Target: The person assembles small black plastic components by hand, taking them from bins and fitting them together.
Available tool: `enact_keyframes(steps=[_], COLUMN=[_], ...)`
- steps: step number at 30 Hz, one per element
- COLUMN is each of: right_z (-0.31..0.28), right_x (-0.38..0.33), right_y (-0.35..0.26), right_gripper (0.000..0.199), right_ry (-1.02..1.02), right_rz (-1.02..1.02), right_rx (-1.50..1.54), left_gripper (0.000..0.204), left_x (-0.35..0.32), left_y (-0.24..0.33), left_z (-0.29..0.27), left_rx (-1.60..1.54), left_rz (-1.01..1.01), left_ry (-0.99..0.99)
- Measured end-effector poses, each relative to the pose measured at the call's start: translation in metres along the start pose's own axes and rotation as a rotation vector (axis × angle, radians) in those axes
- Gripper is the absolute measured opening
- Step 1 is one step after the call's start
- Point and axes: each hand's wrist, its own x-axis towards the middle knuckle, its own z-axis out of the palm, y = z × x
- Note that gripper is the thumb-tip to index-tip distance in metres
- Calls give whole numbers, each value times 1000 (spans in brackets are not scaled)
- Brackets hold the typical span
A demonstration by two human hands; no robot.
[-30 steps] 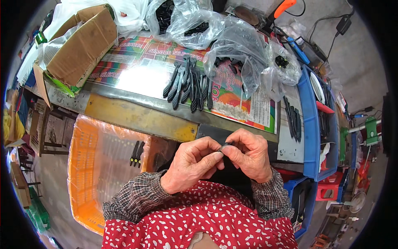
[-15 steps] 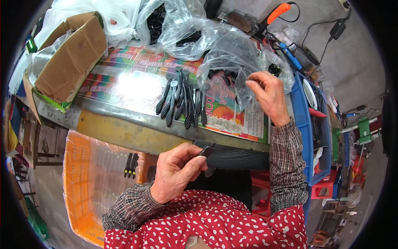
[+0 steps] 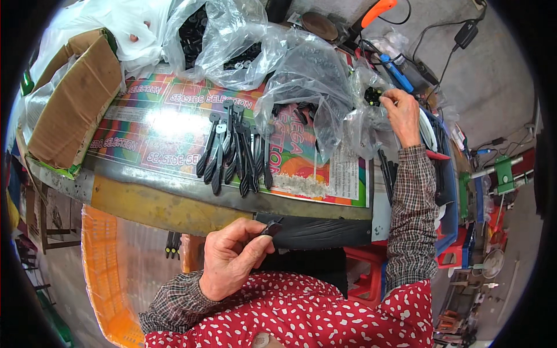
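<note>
Below the bench's near edge: left hand (image 3: pixel 232 258) pinching a small black plastic piece (image 3: pixel 271 227) between thumb and fingers, close to the body. Across at the far right corner of the bench (image 3: pixel 174 191): right hand (image 3: pixel 401 113) reaching into a clear plastic bag (image 3: pixel 362 110) of small black parts (image 3: pixel 371 94), fingers curled, grip hidden by the bag. Near the middle of the bench, on a colourful printed sheet (image 3: pixel 151 124): a loose row of black handles (image 3: pixel 235 153). Cardboard box (image 3: pixel 72 101) at the left end. Orange basket (image 3: pixel 107 272) under the near edge, left of the lap.
</note>
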Motion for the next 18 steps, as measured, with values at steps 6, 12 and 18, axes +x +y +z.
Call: enact_keyframes(steps=[6, 12, 18], right_z=[-5, 2, 54], right_x=[-5, -2, 31], right_y=[-57, -142, -196], right_gripper=[20, 10, 13], right_ry=[63, 111, -54], right_rz=[-99, -395, -630], right_rx=[190, 356, 155], left_gripper=[11, 11, 11], left_x=[0, -1, -3], left_y=[2, -4, 0], left_z=[-1, -5, -6], left_rx=[28, -14, 15], left_rz=[-26, -34, -19], left_ry=[10, -16, -12])
